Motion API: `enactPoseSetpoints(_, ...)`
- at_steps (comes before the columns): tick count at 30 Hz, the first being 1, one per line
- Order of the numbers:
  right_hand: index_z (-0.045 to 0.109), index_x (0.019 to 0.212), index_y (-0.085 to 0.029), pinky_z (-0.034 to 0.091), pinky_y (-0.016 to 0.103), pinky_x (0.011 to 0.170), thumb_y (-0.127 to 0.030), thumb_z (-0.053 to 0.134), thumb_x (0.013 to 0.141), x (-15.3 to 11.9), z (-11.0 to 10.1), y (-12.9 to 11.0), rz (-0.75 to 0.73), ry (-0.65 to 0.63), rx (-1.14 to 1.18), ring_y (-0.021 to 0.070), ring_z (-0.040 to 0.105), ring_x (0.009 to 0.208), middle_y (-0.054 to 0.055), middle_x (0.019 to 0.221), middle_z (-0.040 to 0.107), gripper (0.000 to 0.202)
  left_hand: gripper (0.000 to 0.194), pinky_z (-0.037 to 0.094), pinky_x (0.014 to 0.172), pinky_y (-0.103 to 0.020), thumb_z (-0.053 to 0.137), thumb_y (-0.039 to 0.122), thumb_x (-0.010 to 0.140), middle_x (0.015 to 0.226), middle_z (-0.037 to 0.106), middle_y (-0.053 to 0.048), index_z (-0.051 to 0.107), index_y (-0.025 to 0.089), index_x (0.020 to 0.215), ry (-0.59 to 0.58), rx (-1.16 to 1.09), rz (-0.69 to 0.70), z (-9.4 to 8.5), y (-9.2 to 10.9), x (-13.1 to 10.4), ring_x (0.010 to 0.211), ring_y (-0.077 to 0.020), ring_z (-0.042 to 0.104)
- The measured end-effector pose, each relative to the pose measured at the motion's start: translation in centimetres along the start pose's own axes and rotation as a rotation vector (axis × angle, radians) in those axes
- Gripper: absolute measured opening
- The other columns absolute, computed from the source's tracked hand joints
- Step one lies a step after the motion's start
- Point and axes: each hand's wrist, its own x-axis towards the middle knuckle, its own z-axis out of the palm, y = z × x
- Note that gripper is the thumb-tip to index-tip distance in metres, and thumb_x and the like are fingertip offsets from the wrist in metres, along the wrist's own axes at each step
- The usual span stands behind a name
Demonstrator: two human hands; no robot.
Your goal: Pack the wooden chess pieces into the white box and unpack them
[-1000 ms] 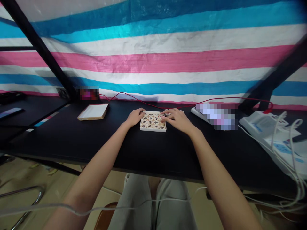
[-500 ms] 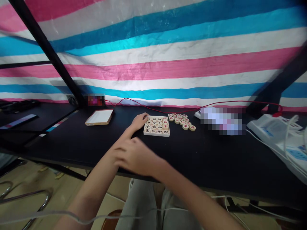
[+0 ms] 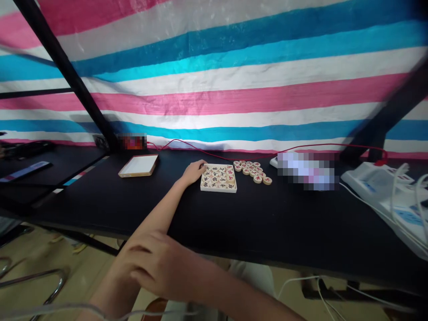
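Observation:
A white box point(image 3: 218, 190) holds rows of round Chinese chess pieces point(image 3: 214, 179), most marked in black, with a few red ones on its right side. My left hand point(image 3: 195, 172) is closed on the box's left rim near the far corner. Its thumb is hard to make out. My right hand point(image 3: 160, 263) lies across my left forearm point(image 3: 147, 234), close to the camera. Its bent fingers are apart and touch the forearm, with nothing else in them. Right of the box, several loose red-marked chess pieces point(image 3: 252, 169) lie in a cluster.
A shallow wooden-edged box lid point(image 3: 138, 165) sits at left on the black table point(image 3: 267, 223). A blurred-out device point(image 3: 307, 170) and power strips with white cables point(image 3: 384, 191) are at right. A red cable point(image 3: 321, 145) runs along the back.
My right hand has slid down along my left forearm toward the elbow, nearer to me. My left hand stays at the box. The camera view has shifted slightly.

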Motion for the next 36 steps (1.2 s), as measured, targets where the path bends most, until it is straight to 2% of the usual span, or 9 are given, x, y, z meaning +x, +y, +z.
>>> enactPoseSetpoints(2, 0.055, 0.101, -0.012, 0.032, 0.026, 0.101, -0.018, 0.044, 0.087, -0.4, 0.4, 0.2, 0.055, 0.078, -0.037, 0.0157, 0.043, 0.114, 0.008, 0.119, 0.054, 0.019, 0.032, 0.041, 0.068, -0.026, 0.039, 0.032, 0.084, 0.080, 0.064, -0.004, 0.062, 0.017, 0.101, 0.003, 0.000, -0.002, 0.1, 0.0, 0.0, 0.075, -0.0169, 0.058)
enactPoseSetpoints(5, 0.057, 0.098, -0.012, 0.032, 0.020, 0.100, -0.015, 0.043, 0.086, -1.3, 1.1, -0.4, 0.048, 0.110, 0.066, 0.0119, 0.046, 0.110, 0.007, 0.115, 0.056, 0.019, 0.032, 0.040, 0.067, -0.026, 0.038, 0.032, 0.084, 0.079, 0.064, -0.004, 0.062, 0.017, 0.100, 0.012, 0.008, -0.012, 0.1, 0.0, -0.1, 0.073, -0.0169, 0.058)
enactPoseSetpoints(10, 0.056, 0.101, -0.010, 0.031, 0.010, 0.096, -0.010, 0.043, 0.086, -2.2, 0.9, -1.6, 0.010, 0.015, 0.267, 0.0051, 0.049, 0.108, 0.004, 0.110, 0.060, 0.020, 0.031, 0.039, 0.066, -0.026, 0.039, 0.032, 0.083, 0.078, 0.064, -0.004, 0.062, 0.018, 0.100, 0.011, 0.013, -0.021, 0.1, 0.2, -0.1, 0.072, -0.0169, 0.057)
enactPoseSetpoints(16, 0.048, 0.118, -0.015, 0.028, 0.022, 0.104, -0.011, 0.040, 0.087, -1.7, 1.2, -1.6, 0.039, 0.080, 0.051, 0.0101, 0.040, 0.118, 0.002, 0.126, 0.052, 0.033, 0.031, 0.040, 0.068, -0.027, 0.039, 0.032, 0.083, 0.079, 0.064, -0.004, 0.061, 0.018, 0.100, 0.003, 0.006, -0.030, 0.0, 0.3, -0.1, 0.073, -0.0172, 0.057)
enactPoseSetpoints(18, 0.046, 0.120, -0.018, 0.031, 0.027, 0.102, -0.015, 0.043, 0.086, -1.4, 1.5, -1.9, 0.056, 0.038, -0.015, 0.0133, 0.041, 0.117, 0.002, 0.127, 0.051, 0.034, 0.032, 0.040, 0.069, -0.027, 0.039, 0.032, 0.083, 0.081, 0.064, -0.004, 0.061, 0.018, 0.101, 0.001, 0.011, -0.032, 0.0, 0.3, -0.1, 0.074, -0.0174, 0.057)
enactPoseSetpoints(23, 0.049, 0.104, -0.017, 0.029, 0.018, 0.101, -0.014, 0.053, 0.078, -0.5, 0.6, -2.6, -0.087, -0.147, 0.006, 0.0086, 0.045, 0.111, 0.000, 0.116, 0.057, 0.027, 0.032, 0.040, 0.070, -0.027, 0.038, 0.033, 0.084, 0.084, 0.065, -0.005, 0.061, 0.018, 0.101, -0.001, 0.019, -0.028, -0.1, 0.4, -0.1, 0.077, -0.0182, 0.058)
enactPoseSetpoints(28, 0.048, 0.108, -0.021, 0.033, 0.026, 0.098, -0.016, 0.044, 0.084, -0.2, 0.8, -2.5, -0.070, -0.078, -0.072, 0.0113, 0.045, 0.111, -0.002, 0.120, 0.055, 0.025, 0.032, 0.041, 0.069, -0.027, 0.039, 0.033, 0.084, 0.082, 0.065, -0.004, 0.061, 0.019, 0.101, 0.005, 0.013, -0.023, 0.0, 0.3, -0.1, 0.076, -0.0175, 0.058)
enactPoseSetpoints(31, 0.046, 0.113, -0.017, 0.036, 0.029, 0.095, -0.019, 0.045, 0.084, -0.5, 1.6, -2.4, -0.092, -0.071, -0.147, 0.0141, 0.045, 0.111, 0.002, 0.122, 0.054, 0.029, 0.032, 0.041, 0.068, -0.026, 0.038, 0.032, 0.084, 0.081, 0.065, -0.004, 0.061, 0.018, 0.101, 0.000, 0.015, -0.018, 0.0, 0.3, -0.1, 0.075, -0.0172, 0.058)
enactPoseSetpoints(36, 0.055, 0.086, -0.020, 0.039, 0.016, 0.085, -0.012, 0.039, 0.083, -1.3, -0.2, -0.1, -0.198, -0.101, -0.060, 0.0070, 0.054, 0.095, -0.002, 0.101, 0.063, 0.018, 0.030, 0.040, 0.068, -0.026, 0.039, 0.030, 0.083, 0.081, 0.065, -0.004, 0.061, 0.019, 0.099, 0.002, 0.013, -0.001, 0.0, 0.3, -0.1, 0.075, -0.0169, 0.058)
